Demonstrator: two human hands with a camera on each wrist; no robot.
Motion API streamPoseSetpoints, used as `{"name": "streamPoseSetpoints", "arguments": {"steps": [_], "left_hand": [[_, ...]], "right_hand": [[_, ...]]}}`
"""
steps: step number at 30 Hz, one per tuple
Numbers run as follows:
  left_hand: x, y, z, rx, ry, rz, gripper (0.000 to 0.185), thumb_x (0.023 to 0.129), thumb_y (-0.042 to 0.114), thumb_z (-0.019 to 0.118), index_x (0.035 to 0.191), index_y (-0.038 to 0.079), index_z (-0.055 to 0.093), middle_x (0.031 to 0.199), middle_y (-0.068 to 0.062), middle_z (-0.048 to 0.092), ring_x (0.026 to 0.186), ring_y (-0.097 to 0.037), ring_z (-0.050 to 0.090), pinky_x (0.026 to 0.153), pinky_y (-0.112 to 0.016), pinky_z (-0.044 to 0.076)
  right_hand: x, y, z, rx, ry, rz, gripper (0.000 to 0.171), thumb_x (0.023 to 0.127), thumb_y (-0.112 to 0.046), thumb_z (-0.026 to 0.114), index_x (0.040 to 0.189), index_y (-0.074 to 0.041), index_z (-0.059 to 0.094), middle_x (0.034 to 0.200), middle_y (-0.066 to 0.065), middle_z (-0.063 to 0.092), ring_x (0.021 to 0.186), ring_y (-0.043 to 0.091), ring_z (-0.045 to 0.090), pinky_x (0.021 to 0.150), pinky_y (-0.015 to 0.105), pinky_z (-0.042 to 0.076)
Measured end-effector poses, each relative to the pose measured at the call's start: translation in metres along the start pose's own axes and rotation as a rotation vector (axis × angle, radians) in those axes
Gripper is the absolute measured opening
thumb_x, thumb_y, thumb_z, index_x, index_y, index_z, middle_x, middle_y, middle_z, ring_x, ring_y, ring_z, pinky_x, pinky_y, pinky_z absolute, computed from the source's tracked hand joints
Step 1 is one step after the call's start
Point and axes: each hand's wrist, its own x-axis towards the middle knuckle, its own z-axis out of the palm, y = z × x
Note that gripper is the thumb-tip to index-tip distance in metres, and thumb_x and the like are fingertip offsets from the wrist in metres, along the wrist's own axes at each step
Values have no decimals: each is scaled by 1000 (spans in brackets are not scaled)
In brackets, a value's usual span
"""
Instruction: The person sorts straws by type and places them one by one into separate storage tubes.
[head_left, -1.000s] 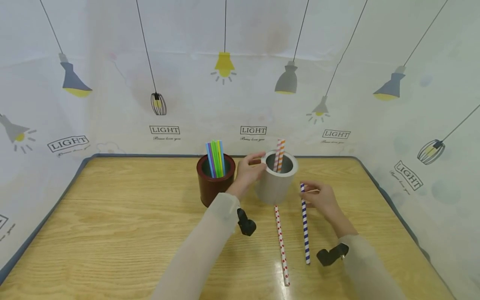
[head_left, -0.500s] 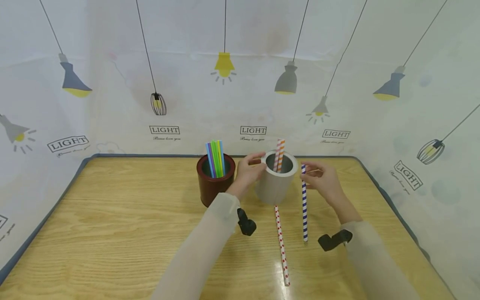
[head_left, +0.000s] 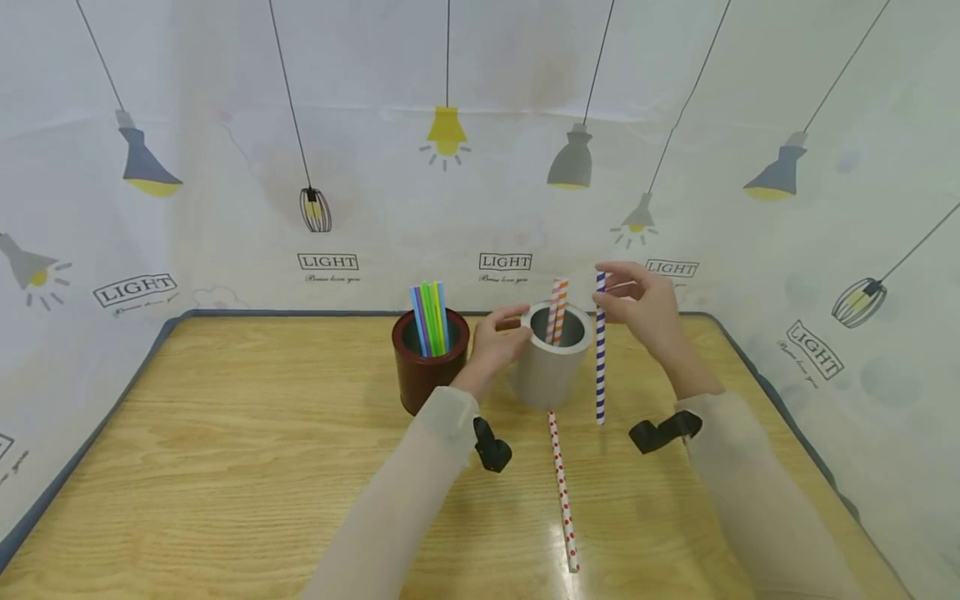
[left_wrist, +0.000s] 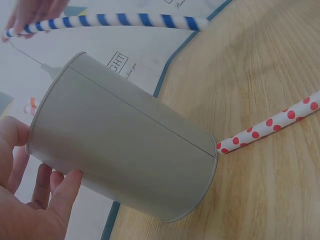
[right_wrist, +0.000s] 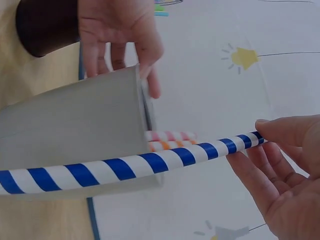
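Note:
My left hand (head_left: 497,342) grips the rim of a grey cup (head_left: 551,367) that stands on the wooden table (head_left: 225,433); the fingers (left_wrist: 47,195) curl round its top. Two striped straws (head_left: 558,310), pink and orange, stand inside it. My right hand (head_left: 637,304) pinches the top of a blue-and-white striped straw (head_left: 600,350), which hangs upright in the air just right of the cup. The same straw (right_wrist: 125,167) crosses in front of the cup in the right wrist view. A red-dotted straw (head_left: 562,492) lies flat on the table before the cup.
A dark red cup (head_left: 427,367) with several coloured straws (head_left: 429,318) stands left of the grey cup, close to my left hand. A blue-grey border (head_left: 112,400) edges the table, with a printed curtain behind. Bare wood fills the left and front.
My right hand has lifted the blue-striped straw off the table, up and slightly left, so it now hangs upright beside the grey cup's rim. My left hand has stayed on the cup.

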Motion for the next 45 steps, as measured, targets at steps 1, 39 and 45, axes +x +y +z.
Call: {"name": "streamPoseSetpoints", "arguments": {"steps": [1, 39, 45], "left_hand": [[0, 0, 0, 0, -1, 0, 38, 81, 4, 62, 118, 14, 63, 113, -11, 54, 95, -21, 56, 73, -33, 51], [1, -2, -1, -6, -16, 1, 39, 80, 5, 62, 117, 15, 63, 115, -12, 54, 94, -21, 56, 72, -34, 52], [1, -3, -1, -8, -16, 21, 39, 80, 5, 62, 118, 14, 63, 114, -12, 54, 92, -20, 57, 71, -34, 52]], "right_hand": [[3, -3, 0, -4, 6, -6, 41, 83, -7, 67, 121, 2, 55, 95, 9, 52, 82, 11, 58, 64, 34, 54], [52, -44, 8, 10, 189, -16, 36, 84, -7, 65, 119, -7, 57, 96, 4, 51, 90, 15, 55, 66, 23, 53], [52, -26, 12, -2, 190, 15, 37, 84, -4, 65, 120, -4, 56, 95, 5, 51, 89, 15, 55, 65, 25, 53]]}}
